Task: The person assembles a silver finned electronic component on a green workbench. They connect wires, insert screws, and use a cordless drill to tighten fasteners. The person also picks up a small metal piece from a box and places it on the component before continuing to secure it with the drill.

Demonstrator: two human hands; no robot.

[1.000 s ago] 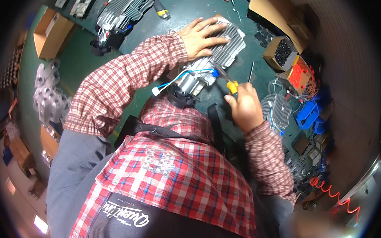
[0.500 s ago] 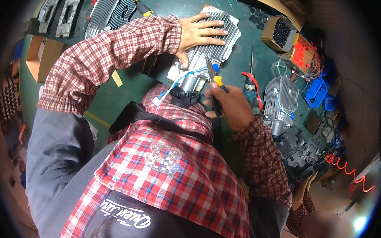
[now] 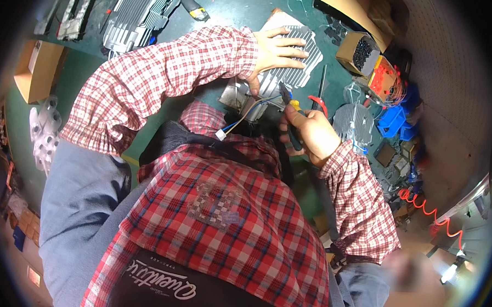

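My left hand (image 3: 278, 55) lies flat with spread fingers on a silver finned metal housing (image 3: 299, 73), its thumb toward the near end. My right hand (image 3: 317, 136) is closed around a pair of pliers (image 3: 295, 140) with dark and yellow handles. The jaws point away from me, beside the near part of the housing. Blue, white and brown wires run across that end to a white plug connector (image 3: 220, 135), which hangs toward my body. Whether the jaws grip a wire cannot be made out.
At right are a second finned housing (image 3: 353, 121), blue bins (image 3: 391, 121) and an open carton (image 3: 346, 51) of black parts. Far left, another finned housing (image 3: 142, 14) lies near a yellow-black tool (image 3: 195, 10). A red coiled hose (image 3: 430, 211) hangs at lower right.
The view has shifted, so the housing and both hands appear farther right. My left hand stays flat on the fins, and my right hand still grips the pliers. A co-worker's hand has left view.
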